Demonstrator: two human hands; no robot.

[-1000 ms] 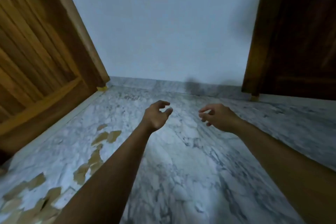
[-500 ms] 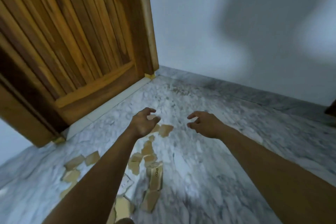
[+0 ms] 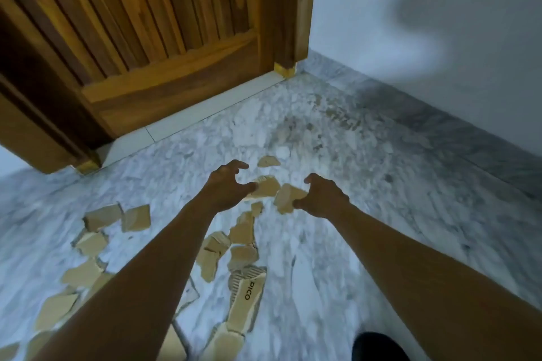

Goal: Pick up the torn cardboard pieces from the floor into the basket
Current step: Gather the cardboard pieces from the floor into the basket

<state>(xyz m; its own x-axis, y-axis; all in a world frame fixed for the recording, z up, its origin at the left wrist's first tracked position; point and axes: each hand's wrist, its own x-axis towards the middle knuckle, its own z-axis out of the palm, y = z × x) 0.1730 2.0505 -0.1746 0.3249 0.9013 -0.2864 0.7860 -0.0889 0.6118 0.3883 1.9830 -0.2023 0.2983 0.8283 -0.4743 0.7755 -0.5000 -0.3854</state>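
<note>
Door point(image 3: 164, 73) behind cardboard pieces point(image 3: 243, 231), wall point(image 3: 425, 23) beside

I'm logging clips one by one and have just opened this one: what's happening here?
A person reaches both bare hands out over a marble floor strewn with torn cardboard pieces, beside a wooden door. The left hand and right hand hover with fingers half-curled above the farthest pieces; neither plainly holds one. No basket is in view, so the pickup looks not yet begun.

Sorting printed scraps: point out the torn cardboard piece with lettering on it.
The long tan corrugated cardboard strip, low in the view's middle, printed "PICO" in black; the other tan scraps look plain.
</note>
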